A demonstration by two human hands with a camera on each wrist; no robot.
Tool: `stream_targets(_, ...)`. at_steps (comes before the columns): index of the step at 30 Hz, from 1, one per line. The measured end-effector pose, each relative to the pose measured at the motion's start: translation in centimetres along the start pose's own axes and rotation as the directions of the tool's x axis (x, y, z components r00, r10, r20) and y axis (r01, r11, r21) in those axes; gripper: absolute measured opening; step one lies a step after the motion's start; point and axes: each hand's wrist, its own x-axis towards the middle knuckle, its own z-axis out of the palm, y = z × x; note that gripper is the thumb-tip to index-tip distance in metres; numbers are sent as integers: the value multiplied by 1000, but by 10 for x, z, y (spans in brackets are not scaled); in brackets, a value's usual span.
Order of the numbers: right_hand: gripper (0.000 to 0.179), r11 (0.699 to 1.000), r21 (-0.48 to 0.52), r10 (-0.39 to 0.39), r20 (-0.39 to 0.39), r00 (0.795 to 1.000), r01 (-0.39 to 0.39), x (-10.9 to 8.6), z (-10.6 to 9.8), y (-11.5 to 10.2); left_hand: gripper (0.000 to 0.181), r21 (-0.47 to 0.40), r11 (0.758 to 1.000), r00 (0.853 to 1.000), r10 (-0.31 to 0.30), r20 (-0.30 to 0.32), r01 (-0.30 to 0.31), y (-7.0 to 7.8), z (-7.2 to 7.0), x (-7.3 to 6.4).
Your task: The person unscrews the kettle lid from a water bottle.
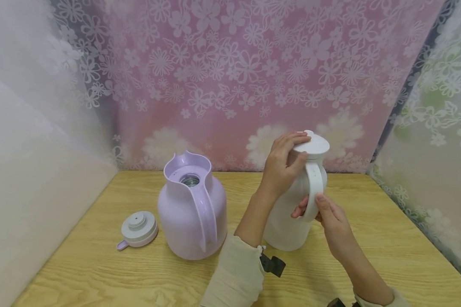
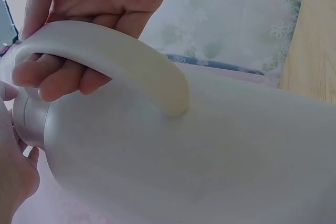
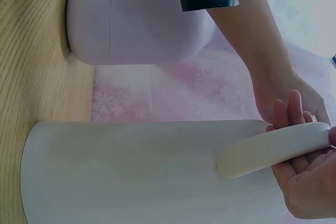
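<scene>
A tall white thermos jug (image 1: 286,226) stands upright on the wooden table, right of centre, with its white lid (image 1: 317,146) on top. My left hand (image 1: 280,168) grips the lid and neck from the left, fingers over the top and thumb near the rim. Through the loop of the jug's handle (image 1: 315,183) pass the curled fingers of my right hand (image 1: 335,224), its thumb against the outside. The left wrist view shows those fingers (image 2: 63,80) under the handle. In the right wrist view, the white jug's body (image 3: 131,171) fills the lower part.
A lilac thermos jug (image 1: 180,224) stands lidless to the left, its mouth uncovered and handle facing me. Beside it lies a grey and lilac stopper lid (image 1: 139,229) with a small tab. Floral sheets (image 1: 215,85) enclose the wooden table (image 1: 100,273) at the back and sides.
</scene>
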Motion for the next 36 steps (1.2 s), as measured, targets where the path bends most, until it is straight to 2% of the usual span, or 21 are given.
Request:
stream_targets(8,39,1000,12,-14,8,1000,14,1,0,0,29,136,989,995,-49,-87,60,8,5,2)
stream_targets(14,41,1000,3,-7,10,1000,7,1,0,-1,30,252,966,988,-14,-152,53,12,11,5)
stream_targets(18,41,1000,-5,6,5,1000,-6,0,0,-1,30,338,940,984,19,-177,43,14,13,7)
stream_targets(23,41,1000,-2,4,3,1000,-4,0,0,0,33,462,885,982,39,-185,52,18,14,11)
stream_targets(27,40,1000,13,-23,20,1000,23,1,-1,1,34,568,819,984,27,-178,80,24,16,14)
stream_targets(31,37,998,43,-49,46,998,47,1,-2,2,38,662,741,986,2,-167,110,30,19,16)
stream_targets(34,37,997,56,-54,42,998,52,0,-2,2,39,687,717,986,-5,-169,121,33,21,17)
stream_targets(36,37,998,50,-46,43,998,44,0,-2,2,39,690,713,986,-6,-169,122,34,21,16)
